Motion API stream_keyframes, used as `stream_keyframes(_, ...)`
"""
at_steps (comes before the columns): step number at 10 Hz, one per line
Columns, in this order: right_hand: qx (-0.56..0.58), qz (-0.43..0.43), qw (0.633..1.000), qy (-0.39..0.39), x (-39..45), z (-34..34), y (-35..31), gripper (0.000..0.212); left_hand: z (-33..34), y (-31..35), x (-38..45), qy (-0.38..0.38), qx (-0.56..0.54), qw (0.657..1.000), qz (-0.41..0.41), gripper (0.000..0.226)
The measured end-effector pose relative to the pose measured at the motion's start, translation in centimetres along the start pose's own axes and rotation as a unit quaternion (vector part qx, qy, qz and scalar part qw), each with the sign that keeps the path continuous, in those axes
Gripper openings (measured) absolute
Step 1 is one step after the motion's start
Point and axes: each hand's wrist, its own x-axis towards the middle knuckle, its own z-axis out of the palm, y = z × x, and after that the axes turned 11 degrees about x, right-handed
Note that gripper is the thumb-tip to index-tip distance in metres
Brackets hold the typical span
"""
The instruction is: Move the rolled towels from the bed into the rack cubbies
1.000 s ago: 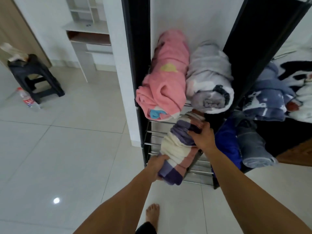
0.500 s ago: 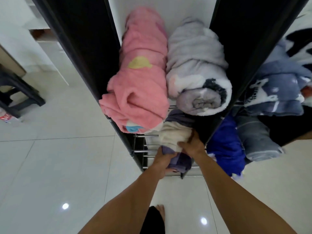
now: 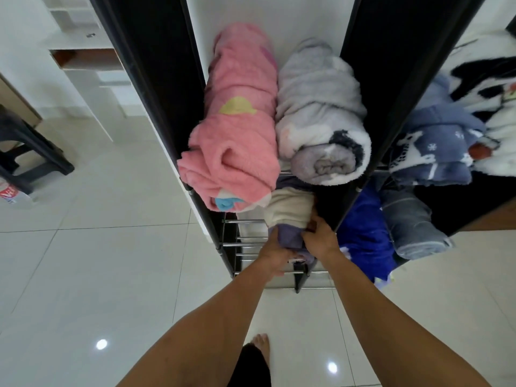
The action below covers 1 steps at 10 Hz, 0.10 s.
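Observation:
A cream and purple striped rolled towel [image 3: 289, 212] lies partly inside a lower cubby of the black rack [image 3: 156, 79], on chrome rails. My left hand [image 3: 275, 254] holds its near end from the left. My right hand [image 3: 319, 237] grips its near end from the right, fingers curled into the fabric. On the shelf above lie a pink rolled towel [image 3: 237, 129] and a grey-white rolled towel [image 3: 321, 121] side by side. In the right-hand cubbies sit a blue towel [image 3: 363, 233], a grey towel [image 3: 410, 227] and a blue patterned towel [image 3: 435, 146].
The chrome rails [image 3: 245, 241] of lower shelves show beside the towel. A black stool [image 3: 30, 152] and a plastic bottle [image 3: 8, 192] stand on the white tile floor at left. A black-and-white blanket [image 3: 485, 76] lies at far right. My bare foot [image 3: 262, 344] is below.
The striped towel has gone deeper into the lower cubby, with less of it sticking out. Both hands followed it in toward the rack, and my view has moved closer.

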Motion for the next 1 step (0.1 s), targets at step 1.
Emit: stream_keyframes(1, 0.013, -0.025, 1.000, -0.001, -3.06, -1.22, -0.38, 0.055, 0.31, -0.04, -1.85, 0.065, 0.169, 0.983, 0.040, 0.085)
